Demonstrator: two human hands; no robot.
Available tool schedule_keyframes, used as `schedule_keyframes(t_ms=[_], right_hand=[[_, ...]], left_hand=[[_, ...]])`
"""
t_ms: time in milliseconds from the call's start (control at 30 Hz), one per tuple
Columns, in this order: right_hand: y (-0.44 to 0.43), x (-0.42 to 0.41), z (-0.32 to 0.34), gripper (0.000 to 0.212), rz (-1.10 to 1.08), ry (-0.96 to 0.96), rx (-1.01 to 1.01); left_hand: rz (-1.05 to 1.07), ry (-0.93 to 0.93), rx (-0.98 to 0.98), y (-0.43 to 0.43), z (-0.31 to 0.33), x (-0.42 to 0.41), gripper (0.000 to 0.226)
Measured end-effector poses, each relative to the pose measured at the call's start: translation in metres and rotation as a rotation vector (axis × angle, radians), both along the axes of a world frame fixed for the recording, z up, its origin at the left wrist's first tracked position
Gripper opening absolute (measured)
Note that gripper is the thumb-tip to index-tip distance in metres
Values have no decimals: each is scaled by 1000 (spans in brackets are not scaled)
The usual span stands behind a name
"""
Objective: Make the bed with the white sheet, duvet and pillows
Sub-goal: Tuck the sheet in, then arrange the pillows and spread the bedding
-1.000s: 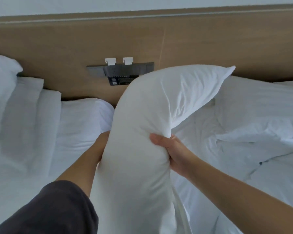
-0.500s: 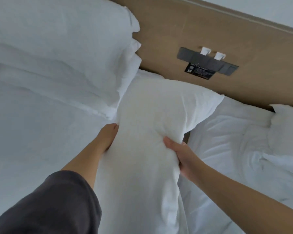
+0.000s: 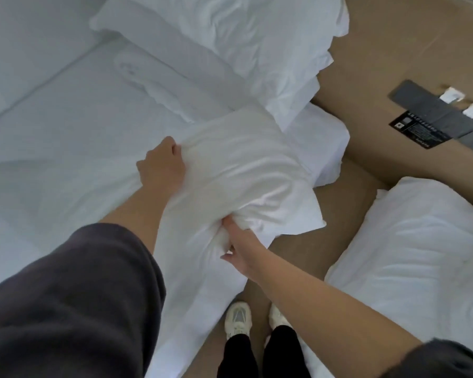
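The bed (image 3: 52,132) filling 9 to 11 o'clock looks largely made: its white cover lies smooth and flat, and another pillow (image 3: 230,36) sits at 12 o'clock against the brown headboard (image 3: 393,50). What seems left here is seating the pillow (image 3: 243,165) at centre, which lies on the bed's near edge, askew and creased. Its long axis runs from about 7 o'clock toward 1 o'clock, far end pointing at the headboard and touching the bedding there. The left hand (image 3: 160,165) has its grip curled into the pillow's 9 o'clock edge; the right hand (image 3: 236,252) pinches bunched fabric at its 5 o'clock side. A second bed (image 3: 421,255) at 4 o'clock looks rumpled, probably undone.
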State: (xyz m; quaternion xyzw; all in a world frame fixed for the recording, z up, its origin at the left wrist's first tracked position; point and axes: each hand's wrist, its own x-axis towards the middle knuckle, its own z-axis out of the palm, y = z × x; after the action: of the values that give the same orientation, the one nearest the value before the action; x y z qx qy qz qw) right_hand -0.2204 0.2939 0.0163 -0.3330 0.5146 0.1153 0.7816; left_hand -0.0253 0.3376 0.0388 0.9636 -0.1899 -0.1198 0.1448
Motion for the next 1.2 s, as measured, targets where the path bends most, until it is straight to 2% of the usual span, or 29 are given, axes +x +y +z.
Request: schedule_keyframes(t_ms=[67,100,167,267,333,400,500,600,800,900,1000,1067,1200], right_hand=[[-12,8,-9,77,236,28,-79],[-20,8,-14,81,395,101,-204],[-38,0,-28,85,733,311,-560],[-58,-26,-34,80,1208,503,-1051],[-69,-46,-30,76,1346,517,-1237],[-83,-67,-25,74,1392,549,-1311],[-106,-102,-19,71,1391,587,-1305],[-140,-149,-13,69,1296,630,-1268],[-250,-279,-7,68,1081,899,-1134],[-311,-348,-21,68,922,1020,-1054],[-351,-391,-38,68,812,1042,-964],[-390,-459,-68,68,685,1114,-854],[-424,-552,-106,70,554,1189,-729]], left_hand=[[-41,122,91,6,-6,6,20],[-67,192,168,14,-13,4,30],[-97,261,284,34,-30,-7,57],[-203,245,450,57,-53,-41,70],[-281,218,508,58,-60,-67,71],[-368,175,538,46,-58,-92,70],[-517,91,582,11,-45,-124,69],[-682,18,602,-39,-32,-152,68],[-1042,-133,542,-201,-18,-241,67],[-1215,-122,501,-292,-29,-318,67],[-1336,-65,462,-351,-48,-383,68],[-1455,-17,462,-409,-88,-461,67],[-1548,105,489,-464,-136,-545,65]])
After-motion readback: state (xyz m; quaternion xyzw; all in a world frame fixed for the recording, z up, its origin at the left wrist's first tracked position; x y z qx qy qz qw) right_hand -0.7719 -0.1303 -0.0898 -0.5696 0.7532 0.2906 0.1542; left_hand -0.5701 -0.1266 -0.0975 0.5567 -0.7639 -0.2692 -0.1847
